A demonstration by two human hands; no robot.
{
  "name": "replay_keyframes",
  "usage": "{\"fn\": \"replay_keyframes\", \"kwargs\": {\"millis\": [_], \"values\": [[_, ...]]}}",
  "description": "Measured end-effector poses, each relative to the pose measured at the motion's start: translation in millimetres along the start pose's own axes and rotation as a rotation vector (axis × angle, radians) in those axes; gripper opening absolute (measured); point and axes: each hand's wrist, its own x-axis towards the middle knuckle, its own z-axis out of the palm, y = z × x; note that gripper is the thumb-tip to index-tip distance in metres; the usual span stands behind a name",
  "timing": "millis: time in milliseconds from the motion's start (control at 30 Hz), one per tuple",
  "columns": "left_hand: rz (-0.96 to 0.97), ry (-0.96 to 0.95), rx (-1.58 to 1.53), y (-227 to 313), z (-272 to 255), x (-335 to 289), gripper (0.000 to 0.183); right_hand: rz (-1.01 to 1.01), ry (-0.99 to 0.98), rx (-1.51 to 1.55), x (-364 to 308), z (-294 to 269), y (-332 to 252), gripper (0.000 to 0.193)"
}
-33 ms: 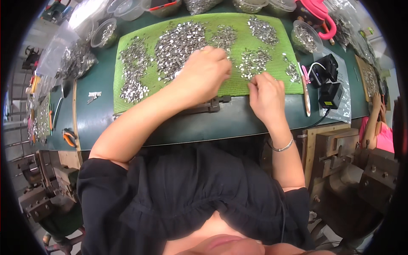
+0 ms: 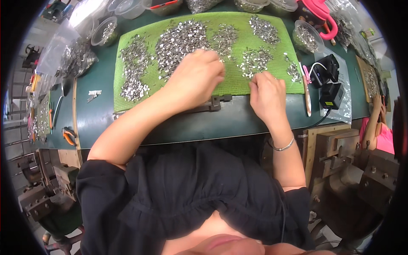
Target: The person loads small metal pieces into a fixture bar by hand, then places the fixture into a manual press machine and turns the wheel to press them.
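Observation:
A green mesh mat (image 2: 161, 91) carries several heaps of small silvery metal pieces. My left hand (image 2: 196, 75) hangs over the mat's middle, its fingers curled in, beside the largest pile of metal pieces (image 2: 182, 38). What those fingertips hold, if anything, is hidden behind the hand. At the mat's near edge, my right hand (image 2: 268, 91) rests with fingers bent and pressed together, just below a smaller pile of shiny pieces (image 2: 255, 60). Anything in its grip is too small to make out. Between the hands, a dark metal bar fixture (image 2: 216, 103) lies along the mat's near edge.
Plastic tubs of metal parts (image 2: 104, 32) line the back. Orange-handled pliers (image 2: 69, 137) and a short row of small parts (image 2: 94, 96) lie at left. On the right are a black device with a cable (image 2: 331, 95) and a co-worker's arm (image 2: 374, 121).
My left hand has shifted slightly left and toward me, showing more of the mat between the hands. The right hand stays almost in the same place.

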Motion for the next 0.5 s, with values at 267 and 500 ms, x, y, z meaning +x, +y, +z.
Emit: {"fn": "replay_keyframes", "kwargs": {"millis": [267,500], "values": [[-0.175,-0.014,-0.114,-1.5,-6.9,-76.4,0.012,-0.382,-0.068,0.299,4.3,10.6,-50.3,0.01],[-0.033,0.089,-0.055,-2.7,0.9,-77.0,0.012,-0.389,-0.158,0.182,-1.8,22.0,-77.1,0.01]]}}
